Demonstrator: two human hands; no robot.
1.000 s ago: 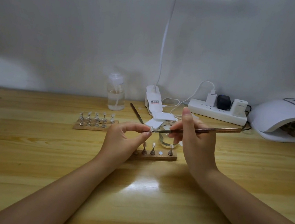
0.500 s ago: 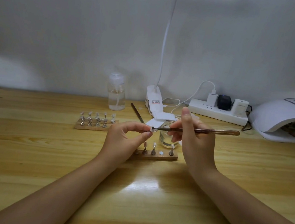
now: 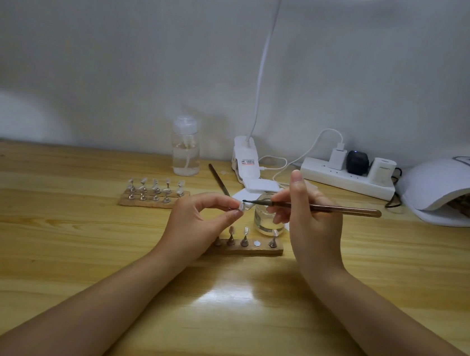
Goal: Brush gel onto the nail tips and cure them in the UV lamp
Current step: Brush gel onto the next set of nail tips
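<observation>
UV lamp (image 3: 444,184) waits at table's far right edge, nothing going in yet. Near stand (image 3: 249,248) mid-table, one peg bare. Right hand (image 3: 310,224) grips brush (image 3: 327,208), handle levelled out from its upward tilt a second ago, bristles now on nail tip (image 3: 241,206) pinched by left hand (image 3: 196,226). Gel stroke under way; curing still ahead.
</observation>
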